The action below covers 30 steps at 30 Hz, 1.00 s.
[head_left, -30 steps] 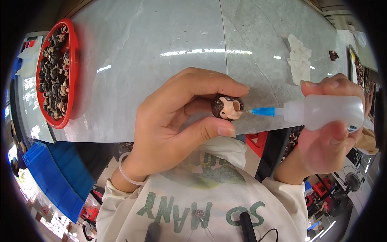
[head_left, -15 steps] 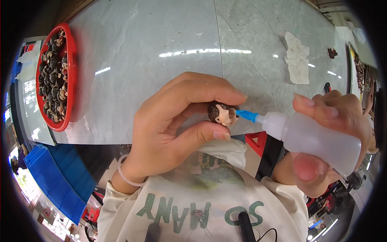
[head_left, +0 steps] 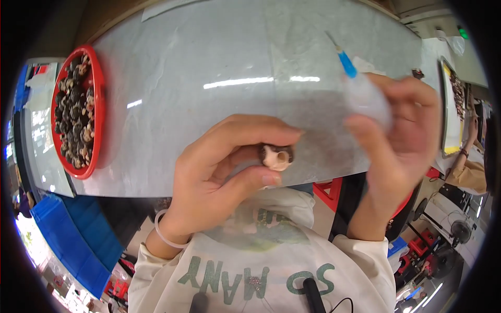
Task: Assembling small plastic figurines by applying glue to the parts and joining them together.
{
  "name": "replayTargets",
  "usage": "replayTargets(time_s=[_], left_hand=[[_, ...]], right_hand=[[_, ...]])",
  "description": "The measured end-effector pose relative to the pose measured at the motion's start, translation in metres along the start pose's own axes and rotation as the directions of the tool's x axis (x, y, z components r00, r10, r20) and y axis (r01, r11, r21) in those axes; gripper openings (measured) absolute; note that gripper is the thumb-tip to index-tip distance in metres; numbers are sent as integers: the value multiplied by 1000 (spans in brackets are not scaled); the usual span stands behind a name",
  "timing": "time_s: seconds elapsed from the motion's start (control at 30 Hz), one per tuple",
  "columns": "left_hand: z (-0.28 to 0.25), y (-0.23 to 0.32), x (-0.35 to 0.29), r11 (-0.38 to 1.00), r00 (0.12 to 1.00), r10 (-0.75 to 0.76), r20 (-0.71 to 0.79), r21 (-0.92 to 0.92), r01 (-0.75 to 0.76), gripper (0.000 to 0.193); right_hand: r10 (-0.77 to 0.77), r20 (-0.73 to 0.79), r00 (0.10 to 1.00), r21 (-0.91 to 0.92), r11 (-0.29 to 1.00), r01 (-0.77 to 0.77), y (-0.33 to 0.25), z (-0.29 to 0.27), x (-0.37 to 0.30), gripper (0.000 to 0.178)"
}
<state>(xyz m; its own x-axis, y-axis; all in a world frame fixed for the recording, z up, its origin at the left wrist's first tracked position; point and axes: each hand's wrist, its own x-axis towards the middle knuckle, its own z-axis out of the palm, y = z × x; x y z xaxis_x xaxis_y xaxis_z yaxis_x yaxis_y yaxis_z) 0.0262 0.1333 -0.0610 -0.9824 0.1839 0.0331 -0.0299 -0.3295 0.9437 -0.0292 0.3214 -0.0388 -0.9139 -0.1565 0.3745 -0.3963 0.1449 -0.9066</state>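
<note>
Between the thumb and fingers of my left hand (head_left: 219,172) is a small doll head (head_left: 276,158) with dark brown hair and a pale, hollow opening facing up. My right hand (head_left: 402,125) grips a translucent white squeeze bottle (head_left: 368,104), blurred by motion. Its blue needle tip (head_left: 346,63) points up and away over the table, apart from the doll head. To the left stands a red basket (head_left: 99,112) filled with many similar small dark-haired figure pieces (head_left: 75,120).
The grey table (head_left: 172,120) has a shiny top. Behind the bottle lies a crumpled white tissue (head_left: 369,66), near a small dark piece (head_left: 417,73). A tray of pieces (head_left: 447,133) and another person's arm (head_left: 466,151) are at the far right. Blue crates (head_left: 73,237) stand lower left.
My right hand has swung the bottle up and away, taking its needle tip out of the doll head's opening. My left hand still holds the head, slightly lower in view.
</note>
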Motion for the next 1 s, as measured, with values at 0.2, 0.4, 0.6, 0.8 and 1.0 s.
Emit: replayTargets(time_s=[0.2, 0.4, 0.6, 0.8, 1.0], left_hand=[[-1, 0, -4, 999, 1000, 11, 8, 41, -11, 32], [1, 5, -9, 996, 998, -44, -45, 71, 47, 32], [3, 6, -8, 996, 996, -69, -49, 60, 72, 32], [1, 2, -4, 1000, 1000, 14, -14, -21, -14, 31], [-2, 0, -4, 1000, 1000, 17, 22, -27, -16, 32]], right_hand=[[27, 196, 980, -328, 944, 39, 12, 13, 4, 36], [-103, -175, 979, -665, 746, -40, 22, -79, 24, 24], [129, -165, 978, -825, 526, -209, 40, -107, 29, 25], [105, 0, 994, -819, 571, -60, 31, -99, 29, 23], [69, 35, 997, -832, 554, -9, 36, -97, 22, 24]])
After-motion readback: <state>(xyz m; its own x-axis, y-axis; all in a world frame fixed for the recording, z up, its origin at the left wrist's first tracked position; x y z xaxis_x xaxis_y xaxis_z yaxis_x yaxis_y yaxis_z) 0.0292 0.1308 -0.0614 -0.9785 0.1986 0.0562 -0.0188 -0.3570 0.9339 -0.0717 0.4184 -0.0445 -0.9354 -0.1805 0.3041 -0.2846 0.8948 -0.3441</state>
